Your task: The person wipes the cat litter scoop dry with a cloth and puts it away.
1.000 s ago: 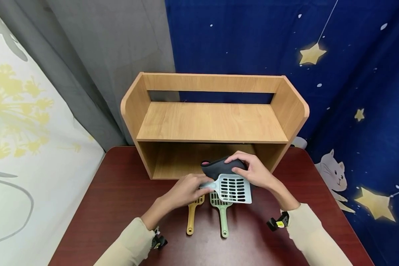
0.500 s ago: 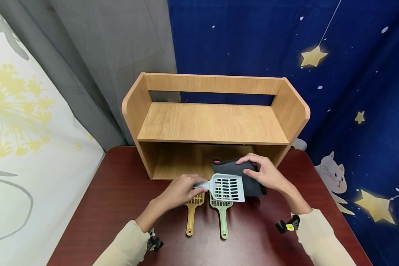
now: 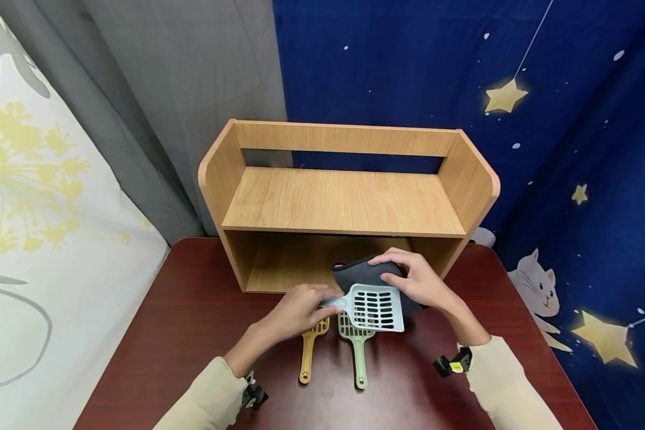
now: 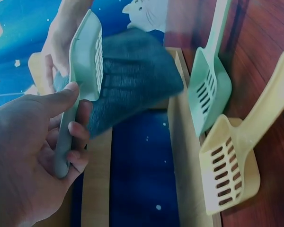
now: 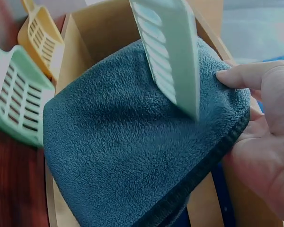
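A light wooden shelf with two tiers [image 3: 344, 200] stands at the back of a dark reddish-brown table [image 3: 193, 346]. In front of its lower opening, I see the person's left hand [image 3: 300, 307], thumb and fingers wrapped round the handle of a pale blue plastic scoop [image 4: 83, 68]; the slotted blade points toward the shelf's right side. Before the right half of that opening, the right hand [image 3: 415, 280] pinches the upper edge of a dark grey plush cloth [image 5: 118, 127] between thumb and fingers. The cloth hangs behind the raised blade; I cannot tell whether the two touch.

On the table just before the shelf lie a yellow plastic scoop [image 3: 307, 352] and, to its right, a light green plastic scoop [image 3: 359, 352], both with handles pointing away from the shelf. Behind the shelf I see a plain grey curtain [image 3: 193, 77] and a deep blue curtain [image 3: 408, 71] printed with stars.
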### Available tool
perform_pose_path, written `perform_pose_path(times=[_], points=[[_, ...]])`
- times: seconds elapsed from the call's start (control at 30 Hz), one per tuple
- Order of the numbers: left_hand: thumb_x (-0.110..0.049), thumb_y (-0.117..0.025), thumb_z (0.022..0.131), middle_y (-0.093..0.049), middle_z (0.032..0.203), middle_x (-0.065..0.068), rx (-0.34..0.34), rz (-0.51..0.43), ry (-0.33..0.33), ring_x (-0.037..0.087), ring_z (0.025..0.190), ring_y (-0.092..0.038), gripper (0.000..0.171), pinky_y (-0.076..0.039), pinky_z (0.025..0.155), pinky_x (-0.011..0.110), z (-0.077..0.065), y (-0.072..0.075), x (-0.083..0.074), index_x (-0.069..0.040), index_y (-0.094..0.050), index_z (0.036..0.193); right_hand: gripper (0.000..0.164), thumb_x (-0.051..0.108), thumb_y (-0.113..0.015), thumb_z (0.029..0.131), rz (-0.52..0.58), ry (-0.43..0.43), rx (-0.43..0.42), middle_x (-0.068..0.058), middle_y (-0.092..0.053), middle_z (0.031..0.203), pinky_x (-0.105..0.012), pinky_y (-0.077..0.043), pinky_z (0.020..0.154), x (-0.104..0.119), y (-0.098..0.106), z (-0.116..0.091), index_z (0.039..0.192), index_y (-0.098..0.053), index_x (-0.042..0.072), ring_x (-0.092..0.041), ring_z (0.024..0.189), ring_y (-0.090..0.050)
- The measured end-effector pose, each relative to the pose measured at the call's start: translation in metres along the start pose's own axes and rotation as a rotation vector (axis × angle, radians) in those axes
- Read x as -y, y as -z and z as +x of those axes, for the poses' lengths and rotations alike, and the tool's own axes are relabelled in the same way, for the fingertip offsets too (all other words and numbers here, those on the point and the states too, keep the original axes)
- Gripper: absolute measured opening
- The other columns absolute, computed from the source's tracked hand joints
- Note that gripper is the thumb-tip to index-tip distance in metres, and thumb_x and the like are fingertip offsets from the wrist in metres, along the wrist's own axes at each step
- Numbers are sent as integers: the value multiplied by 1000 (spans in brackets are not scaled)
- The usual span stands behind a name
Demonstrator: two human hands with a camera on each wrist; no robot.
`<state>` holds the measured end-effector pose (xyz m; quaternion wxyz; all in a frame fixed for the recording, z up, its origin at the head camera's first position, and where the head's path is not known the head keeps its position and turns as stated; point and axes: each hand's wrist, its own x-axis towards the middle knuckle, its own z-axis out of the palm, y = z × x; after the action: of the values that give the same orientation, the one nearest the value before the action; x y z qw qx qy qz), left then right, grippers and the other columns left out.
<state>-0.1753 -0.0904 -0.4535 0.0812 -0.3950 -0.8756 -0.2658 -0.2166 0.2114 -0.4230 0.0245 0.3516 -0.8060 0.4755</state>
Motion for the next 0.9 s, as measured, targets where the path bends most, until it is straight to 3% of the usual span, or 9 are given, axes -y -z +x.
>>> perform_pose_path(times=[0.23,0.63,0.8,0.9], points=[[-27,-75,100,-76,101,0,14,1,-19,11,82,-66,28,-53,71,28,5,-5,-9,-8,-78,121,29,0,-72,99,-12,44,39,-6,-72,111,-25,-48,75,6,-9,10,126,-75,11,-17,93,-60],[-24,-77,99,-78,104,0,-23,-8,34,10,87,-70,28,-58,76,34,-10,1,7,-7,-78,120,34,0,-74,97,-68,-86,-36,-3,-73,118,-23,-50,83,-4,16,-21,128,-76,15,-16,102,-63],[-20,-78,97,-79,103,3,-60,-11,44,11,84,-69,27,-57,74,33,-15,2,13,-4,-78,118,34,2,-77,96,-107,-135,-131,-7,-73,113,-22,-46,68,-7,23,-34,128,-75,12,-11,82,-57],[-20,-78,98,-78,101,3,-82,-22,56,9,79,-63,27,-55,70,29,-17,1,14,-2,-78,118,34,2,-77,96,-59,-170,-194,-12,-73,115,-21,-48,64,-7,24,-40,129,-75,9,-8,72,-57]])
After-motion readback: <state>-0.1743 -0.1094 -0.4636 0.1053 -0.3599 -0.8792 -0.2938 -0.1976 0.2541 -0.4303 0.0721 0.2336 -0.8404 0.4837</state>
